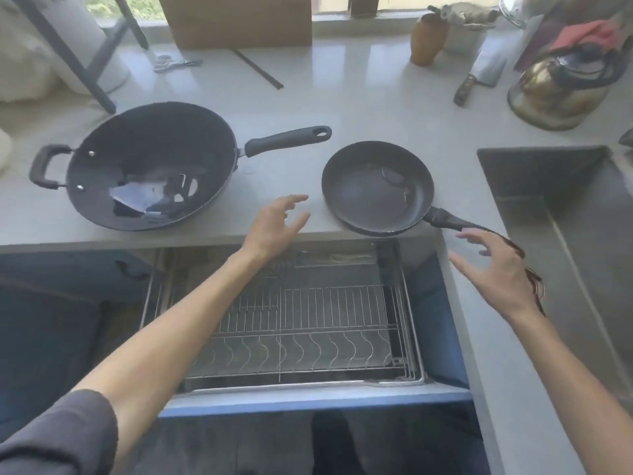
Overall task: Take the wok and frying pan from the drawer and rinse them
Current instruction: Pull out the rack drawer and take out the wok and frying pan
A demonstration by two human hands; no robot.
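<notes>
A large dark wok point(150, 166) with a long handle and a loop handle sits on the grey counter point(359, 104) at the left. A smaller black frying pan point(376, 186) rests at the counter's front edge, its handle pointing right toward the sink point(565, 207). Below the counter the drawer point(308, 337) stands pulled out, showing a bare wire rack. My left hand point(274, 224) hovers open between the two pans, holding nothing. My right hand point(496, 269) is open just below the frying pan's handle, fingers spread, apart from it.
A brass kettle point(555, 90) and a cleaver point(479, 77) lie at the back right. A wooden vase point(426, 39), chopsticks point(260, 68), a cardboard box point(239, 18) and a white cylinder point(85, 46) with a dark frame stand along the back.
</notes>
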